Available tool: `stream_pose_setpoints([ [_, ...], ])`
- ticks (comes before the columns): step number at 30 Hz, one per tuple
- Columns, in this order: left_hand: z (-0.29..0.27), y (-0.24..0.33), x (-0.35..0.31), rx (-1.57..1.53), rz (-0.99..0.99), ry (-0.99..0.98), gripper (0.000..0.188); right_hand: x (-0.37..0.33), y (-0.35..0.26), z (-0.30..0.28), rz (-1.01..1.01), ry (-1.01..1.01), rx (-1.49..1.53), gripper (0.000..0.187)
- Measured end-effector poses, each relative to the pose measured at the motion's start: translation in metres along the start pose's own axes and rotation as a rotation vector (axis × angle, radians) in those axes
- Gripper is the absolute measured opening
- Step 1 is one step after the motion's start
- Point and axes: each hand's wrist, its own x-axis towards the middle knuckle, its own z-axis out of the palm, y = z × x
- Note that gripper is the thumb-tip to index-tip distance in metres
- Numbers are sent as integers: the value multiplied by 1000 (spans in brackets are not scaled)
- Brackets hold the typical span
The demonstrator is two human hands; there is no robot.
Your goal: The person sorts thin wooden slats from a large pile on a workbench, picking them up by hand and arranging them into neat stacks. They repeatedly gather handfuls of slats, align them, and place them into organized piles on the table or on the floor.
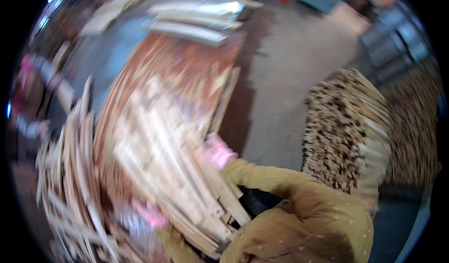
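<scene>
A loose heap of pale wooden strips [173, 155] lies across the reddish-brown tabletop [187, 55] in front of me. My right hand [217, 151], in a pink glove, is against the right side of the heap. At the heap's lower left edge is my left hand [148, 214], also gloved in pink, beside a patch of clear plastic [131, 223]. Motion blur smears the fingers of both hands, so their grip on the strips does not show.
Long strips [77, 169] stand bunched to the left, where another person's pink-gloved arm [42, 71] shows. Boards [191, 22] lie at the table's far end. On the right are stacked wooden sticks [332, 132], with grey crates [395, 41] behind.
</scene>
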Motion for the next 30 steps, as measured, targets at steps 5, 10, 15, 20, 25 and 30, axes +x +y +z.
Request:
stream_pose_setpoints([
  [5,-6,26,-2,-111,28,-5,53,15,-14,-129,-81,135,-723,55],
  [10,-9,68,-34,-910,-364,-16,56,-71,-7,-17,-9,216,-1613,48],
  [15,20,54,-103,-2005,-610,86,53,-58,-82,-67,84,141,-954,80],
  [20,26,77,-135,-1716,-1133,-107,74,-18,-43,-113,197,246,-1430,80],
  [25,29,74,-139,-1712,-522,-158,90,-6,-64,-111,275,198,-1613,80],
  [30,0,132,-141,-1662,-626,-121,112,-1,-95,-94,300,171,-1767,81],
])
